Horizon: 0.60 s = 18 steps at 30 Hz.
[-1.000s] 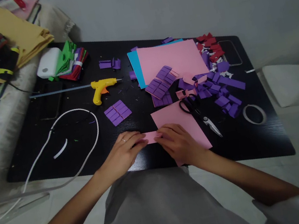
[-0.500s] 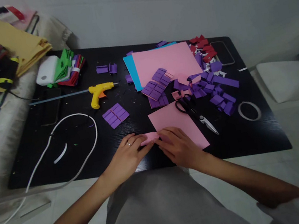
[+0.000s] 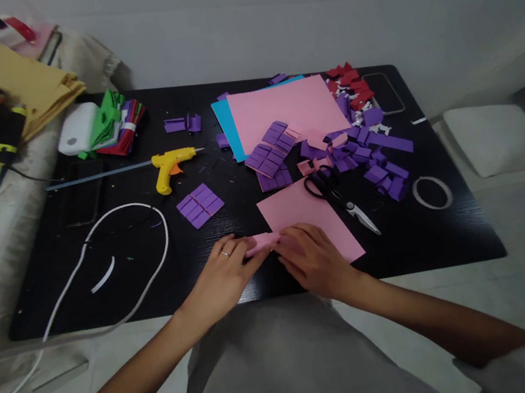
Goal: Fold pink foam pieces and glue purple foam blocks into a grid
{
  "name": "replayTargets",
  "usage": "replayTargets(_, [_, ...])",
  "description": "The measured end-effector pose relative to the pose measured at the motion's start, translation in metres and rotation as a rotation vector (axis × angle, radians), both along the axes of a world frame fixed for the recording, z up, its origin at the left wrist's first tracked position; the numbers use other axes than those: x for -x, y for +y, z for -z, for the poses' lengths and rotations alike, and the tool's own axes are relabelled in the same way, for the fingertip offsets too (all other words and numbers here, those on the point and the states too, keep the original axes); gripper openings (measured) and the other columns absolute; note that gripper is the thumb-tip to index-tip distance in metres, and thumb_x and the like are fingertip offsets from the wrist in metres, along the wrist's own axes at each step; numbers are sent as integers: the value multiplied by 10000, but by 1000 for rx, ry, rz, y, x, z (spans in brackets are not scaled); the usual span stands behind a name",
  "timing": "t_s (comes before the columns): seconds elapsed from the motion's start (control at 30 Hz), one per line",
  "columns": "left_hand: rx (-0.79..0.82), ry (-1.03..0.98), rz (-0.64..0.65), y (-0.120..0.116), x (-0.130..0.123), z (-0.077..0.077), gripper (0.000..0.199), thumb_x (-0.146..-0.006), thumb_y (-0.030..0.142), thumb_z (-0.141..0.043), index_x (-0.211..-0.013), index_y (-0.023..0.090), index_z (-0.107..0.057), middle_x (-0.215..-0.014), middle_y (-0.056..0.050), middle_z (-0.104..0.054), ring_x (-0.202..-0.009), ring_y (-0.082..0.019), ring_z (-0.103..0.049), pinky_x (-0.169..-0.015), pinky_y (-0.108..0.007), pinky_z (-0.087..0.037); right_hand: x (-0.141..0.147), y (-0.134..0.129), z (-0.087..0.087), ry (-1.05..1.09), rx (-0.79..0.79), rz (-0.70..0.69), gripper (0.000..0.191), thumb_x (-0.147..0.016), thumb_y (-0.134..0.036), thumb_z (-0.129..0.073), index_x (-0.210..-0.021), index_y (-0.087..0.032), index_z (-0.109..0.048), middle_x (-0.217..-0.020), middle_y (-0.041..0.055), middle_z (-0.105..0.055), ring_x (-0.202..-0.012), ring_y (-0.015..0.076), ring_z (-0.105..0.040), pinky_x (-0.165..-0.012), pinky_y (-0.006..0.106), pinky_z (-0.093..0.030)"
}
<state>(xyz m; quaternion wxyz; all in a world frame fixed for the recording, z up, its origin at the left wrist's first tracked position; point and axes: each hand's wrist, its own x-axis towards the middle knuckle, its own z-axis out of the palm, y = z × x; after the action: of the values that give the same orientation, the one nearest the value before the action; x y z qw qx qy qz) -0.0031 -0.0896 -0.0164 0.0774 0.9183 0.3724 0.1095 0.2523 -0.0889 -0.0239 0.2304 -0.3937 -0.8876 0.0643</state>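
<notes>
At the front edge of the black table (image 3: pixel 158 296), a folded pink piece (image 3: pixel 259 243) is pinched between both hands. My left hand (image 3: pixel 222 271), with a ring on one finger, is closed on its left end. Closed on the right end is my right hand (image 3: pixel 317 258), whose fingers cover part of it. A pink sheet (image 3: pixel 295 207) lies partly beneath my right hand. Black-handled scissors (image 3: pixel 345 202) rest across that sheet, blades pointing front right. A purple gridded square (image 3: pixel 200 205) lies beyond my left hand.
A yellow glue gun (image 3: pixel 170 165) and looped white cable (image 3: pixel 165 241) are at the left. Behind the hands are a large pink sheet (image 3: pixel 287 104) on a blue one (image 3: pixel 226 128), and purple scraps (image 3: pixel 385 175). A tape ring (image 3: pixel 432 193) lies at the right.
The view has shifted slightly, so the table items appear a little further left. Both hands keep nearly the same pose around the folded pink piece.
</notes>
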Motion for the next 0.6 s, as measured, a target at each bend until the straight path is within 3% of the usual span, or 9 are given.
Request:
replayTargets(0.33, [-10,0,-1,-1,0,3,585,-963,-11,-476,-1497,212,-568,-1295,-158,-660,-1202,-317,-612,-1059,-530,-493,-8,3,-1,7,-30,159,219,-993,-242,-638,-1172,-156,-730,-1214,190,-689,-1157,350,-601,-965,549,-563])
replayTargets(0.47, [8,-32,-53,-1,4,3,554,-971,13,-504,-1477,220,-591,-1288,-157,-670,-1182,-312,-625,-1034,-526,-515,0,4,-2,88,-11,58,317,-1010,-181,-582,-1313,-161,-675,-1215,166,-722,-1171,309,-648,-997,514,-587])
replayTargets(0.6, [15,-108,-96,-3,8,6,501,-981,30,-498,-1427,210,-636,-1281,-158,-685,-1179,-314,-647,-1006,-521,-537,11,3,1,74,36,-127,408,-1023,-145,-538,-1423,-129,-614,-1344,172,-711,-1315,294,-630,-1098,505,-564])
